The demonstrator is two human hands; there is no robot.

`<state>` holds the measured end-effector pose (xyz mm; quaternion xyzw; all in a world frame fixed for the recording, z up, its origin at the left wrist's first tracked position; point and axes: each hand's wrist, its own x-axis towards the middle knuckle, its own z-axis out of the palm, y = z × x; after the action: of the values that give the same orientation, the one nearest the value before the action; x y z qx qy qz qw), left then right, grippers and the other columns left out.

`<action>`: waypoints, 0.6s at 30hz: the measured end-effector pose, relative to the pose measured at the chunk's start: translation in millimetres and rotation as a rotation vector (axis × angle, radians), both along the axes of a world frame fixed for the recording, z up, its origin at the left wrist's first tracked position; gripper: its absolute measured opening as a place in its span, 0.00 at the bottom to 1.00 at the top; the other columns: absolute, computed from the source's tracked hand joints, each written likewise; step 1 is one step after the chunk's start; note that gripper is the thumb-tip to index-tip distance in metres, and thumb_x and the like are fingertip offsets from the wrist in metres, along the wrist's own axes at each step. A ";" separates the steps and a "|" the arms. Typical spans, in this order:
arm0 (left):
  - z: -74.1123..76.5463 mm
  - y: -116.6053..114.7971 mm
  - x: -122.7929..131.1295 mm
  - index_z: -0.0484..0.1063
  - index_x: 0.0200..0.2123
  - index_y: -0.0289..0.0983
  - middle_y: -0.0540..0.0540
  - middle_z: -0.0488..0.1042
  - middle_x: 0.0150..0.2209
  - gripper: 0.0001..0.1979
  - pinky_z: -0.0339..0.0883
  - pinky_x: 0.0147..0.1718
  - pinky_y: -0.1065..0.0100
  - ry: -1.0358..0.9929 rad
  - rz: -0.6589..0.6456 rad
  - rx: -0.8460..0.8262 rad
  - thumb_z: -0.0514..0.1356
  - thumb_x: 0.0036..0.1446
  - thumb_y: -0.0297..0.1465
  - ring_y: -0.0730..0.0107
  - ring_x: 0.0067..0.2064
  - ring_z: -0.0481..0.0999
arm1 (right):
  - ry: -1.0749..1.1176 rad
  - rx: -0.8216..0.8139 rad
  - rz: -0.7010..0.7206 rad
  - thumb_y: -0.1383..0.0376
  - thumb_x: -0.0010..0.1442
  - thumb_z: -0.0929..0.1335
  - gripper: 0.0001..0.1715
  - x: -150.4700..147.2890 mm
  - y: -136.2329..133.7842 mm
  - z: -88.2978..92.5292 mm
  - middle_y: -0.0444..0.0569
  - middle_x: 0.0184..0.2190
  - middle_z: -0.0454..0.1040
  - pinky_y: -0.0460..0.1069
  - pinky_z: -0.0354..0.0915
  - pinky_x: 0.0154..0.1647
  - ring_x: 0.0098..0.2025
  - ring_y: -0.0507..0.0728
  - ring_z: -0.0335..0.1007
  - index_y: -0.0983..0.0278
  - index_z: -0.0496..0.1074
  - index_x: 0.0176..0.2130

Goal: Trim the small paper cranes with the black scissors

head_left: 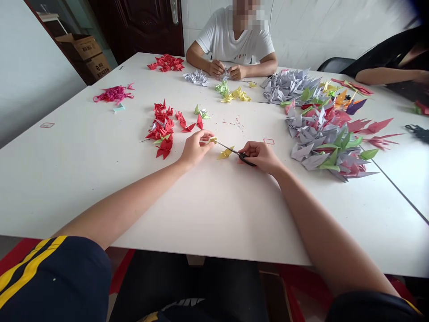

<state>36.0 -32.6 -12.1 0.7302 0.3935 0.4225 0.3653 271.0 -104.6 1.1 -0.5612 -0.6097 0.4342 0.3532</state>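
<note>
My left hand (195, 146) pinches a small yellow folded paper piece (212, 140) just above the white table (100, 179). My right hand (262, 155) grips black-handled scissors (234, 152) whose blades point left toward that piece. A second yellow folded piece (225, 153) lies on the table under the blades, between my hands. A pile of red folded pieces (163, 129) sits just left of my left hand.
A large heap of grey, green and pink paper cranes (326, 134) covers the right side. Across the table a person in a white shirt (236, 42) folds paper, with small green and yellow pieces (231, 91) nearby. Another person's arm (385, 76) rests at far right. Pink scraps (114, 94) lie far left.
</note>
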 end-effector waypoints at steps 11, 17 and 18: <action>-3.5 1.1 0.6 0.72 0.39 0.38 0.45 0.75 0.43 0.09 0.70 0.45 0.66 -0.012 -0.006 -0.007 0.62 0.52 0.30 0.67 0.47 0.74 | 0.010 0.008 -0.010 0.64 0.45 0.74 0.14 1.3 1.3 -1.6 0.49 0.25 0.78 0.44 0.55 0.18 0.20 0.50 0.63 0.64 0.71 0.34; 14.9 0.3 1.3 0.73 0.39 0.40 0.47 0.74 0.37 0.08 0.70 0.38 0.66 -0.086 0.065 0.130 0.61 0.53 0.32 0.69 0.38 0.74 | 0.010 -0.004 -0.011 0.65 0.46 0.73 0.13 1.6 1.4 -1.2 0.50 0.25 0.78 0.44 0.55 0.18 0.21 0.49 0.63 0.64 0.70 0.33; 25.9 -0.8 -0.8 0.73 0.38 0.41 0.47 0.74 0.37 0.08 0.70 0.37 0.66 -0.125 0.071 0.167 0.60 0.54 0.34 0.70 0.37 0.73 | 0.009 -0.007 -0.010 0.64 0.46 0.74 0.13 1.5 1.3 -0.9 0.50 0.26 0.78 0.44 0.55 0.18 0.21 0.49 0.63 0.64 0.70 0.33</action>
<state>35.1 -33.5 13.8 0.7159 0.3592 0.5111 0.3117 272.5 -103.2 0.2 -0.5636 -0.6038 0.4369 0.3563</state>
